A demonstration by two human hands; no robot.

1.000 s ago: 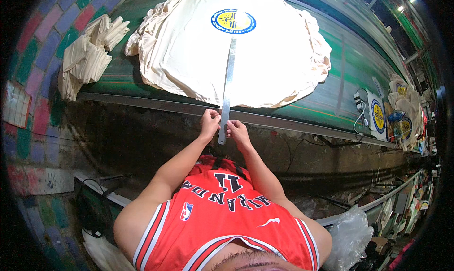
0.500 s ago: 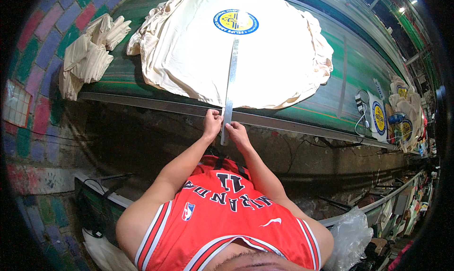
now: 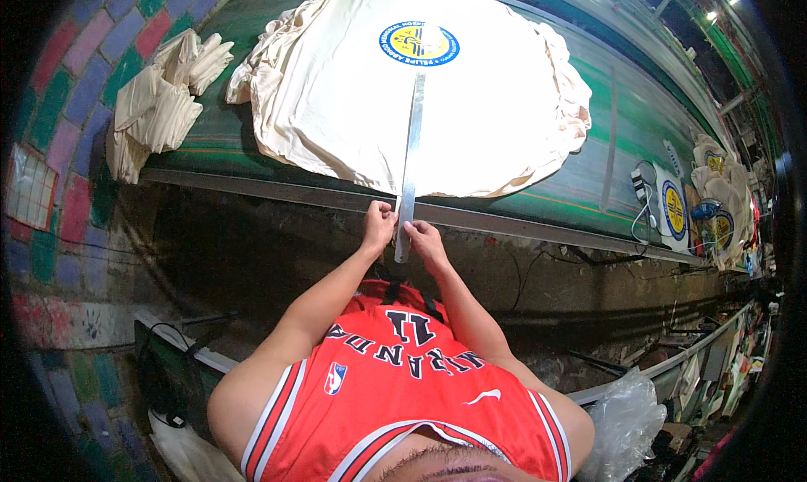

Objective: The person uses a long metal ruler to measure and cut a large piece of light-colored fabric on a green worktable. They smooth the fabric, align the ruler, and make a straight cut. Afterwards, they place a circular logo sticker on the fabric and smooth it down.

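- While I lean at the green table's (image 3: 521,205) near edge, my left hand (image 3: 377,227) and right hand (image 3: 426,238) pinch the near end of a long metal ruler (image 3: 411,158) from either side.
- It runs straight up the middle of a cream T-shirt (image 3: 336,104) toward its round yellow-and-blue print (image 3: 419,43).
- Folded cream cloths (image 3: 155,104) sit well left; bare green tabletop lies to the right.

A long ruler (image 3: 411,158) lies on a shirt (image 3: 353,95) spread across the worktop (image 3: 622,146); folded cloths (image 3: 155,104) sit left, more shirts (image 3: 714,205) far right.
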